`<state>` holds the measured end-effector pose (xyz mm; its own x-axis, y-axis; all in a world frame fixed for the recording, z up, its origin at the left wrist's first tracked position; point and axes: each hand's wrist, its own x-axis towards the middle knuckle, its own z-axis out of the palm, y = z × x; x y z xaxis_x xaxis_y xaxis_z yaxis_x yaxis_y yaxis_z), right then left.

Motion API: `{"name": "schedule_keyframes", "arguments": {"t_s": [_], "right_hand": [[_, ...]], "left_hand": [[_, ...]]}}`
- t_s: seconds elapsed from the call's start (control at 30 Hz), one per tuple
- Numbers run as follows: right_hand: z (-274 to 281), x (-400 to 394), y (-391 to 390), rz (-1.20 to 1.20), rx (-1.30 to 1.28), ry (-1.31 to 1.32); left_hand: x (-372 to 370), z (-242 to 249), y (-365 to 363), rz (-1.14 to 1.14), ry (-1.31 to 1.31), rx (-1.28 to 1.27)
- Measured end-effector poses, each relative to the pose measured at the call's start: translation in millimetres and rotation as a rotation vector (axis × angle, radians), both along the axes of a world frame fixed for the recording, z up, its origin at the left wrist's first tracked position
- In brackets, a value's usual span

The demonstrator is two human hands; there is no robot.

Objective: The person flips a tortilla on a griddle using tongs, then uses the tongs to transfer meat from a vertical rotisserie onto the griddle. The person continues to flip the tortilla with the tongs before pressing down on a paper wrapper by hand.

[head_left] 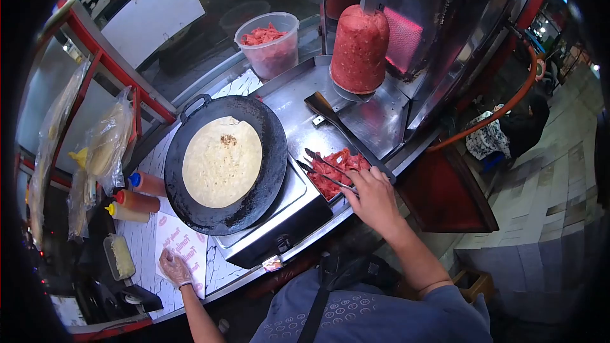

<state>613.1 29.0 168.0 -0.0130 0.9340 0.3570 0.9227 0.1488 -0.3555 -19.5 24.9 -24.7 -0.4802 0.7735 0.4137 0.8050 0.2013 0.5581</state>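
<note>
One right hand point(373, 198) holding tongs point(326, 170); three bottles point(137, 201).

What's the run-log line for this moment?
right hand: holds slim dark tongs at shredded red meat | left hand: at white printed paper | round black pan: pale round flatbread on it

looks like small kebab stall, street side. meat cone point(359, 51) on upright spit by glowing heater point(404, 38), flatbread point(222, 162) on black griddle pan point(273, 181), squeeze bottles point(137, 202) and printed wrapping paper point(184, 248) on bench point(147, 267), pavement point(540, 197) right alongside
</note>
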Motion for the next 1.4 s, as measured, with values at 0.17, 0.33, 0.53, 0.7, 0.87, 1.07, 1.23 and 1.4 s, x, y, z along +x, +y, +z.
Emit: {"name": "schedule_keyframes", "arguments": {"t_s": [0.17,0.33,0.53,0.7,0.87,1.07,1.23,1.4], "right_hand": [[-4.0,-3.6,4.6,0.000,-0.049,-0.101],[51.9,6.7,10.0,0.154,0.159,0.134],[297.5,43.6,-47.3,0.743,0.720,0.204],[386.0,-29.6,-76.3,1.118,0.867,-0.152],[386.9,-62.4,-73.9,1.103,0.853,-0.314],[385.1,-74.3,-80.6,1.099,0.868,-0.351],[387.3,-81.4,-80.1,1.115,0.895,-0.356],[392.8,-88.0,-77.0,1.157,0.920,-0.340]], "left_hand": [[0.1,1.9,0.5,0.002,-0.003,-0.004],[-8.3,-11.1,1.0,-0.008,-0.039,0.038],[-3.6,-1.0,0.1,0.023,0.051,-0.019],[11.5,9.2,-0.7,0.011,-0.020,0.026],[9.7,-5.2,-11.3,0.018,-0.049,0.061],[1.7,-1.6,-1.7,-0.048,-0.099,0.084],[4.8,3.0,-0.9,-0.041,-0.060,0.074],[10.1,12.4,4.2,-0.006,-0.084,0.070]]}}
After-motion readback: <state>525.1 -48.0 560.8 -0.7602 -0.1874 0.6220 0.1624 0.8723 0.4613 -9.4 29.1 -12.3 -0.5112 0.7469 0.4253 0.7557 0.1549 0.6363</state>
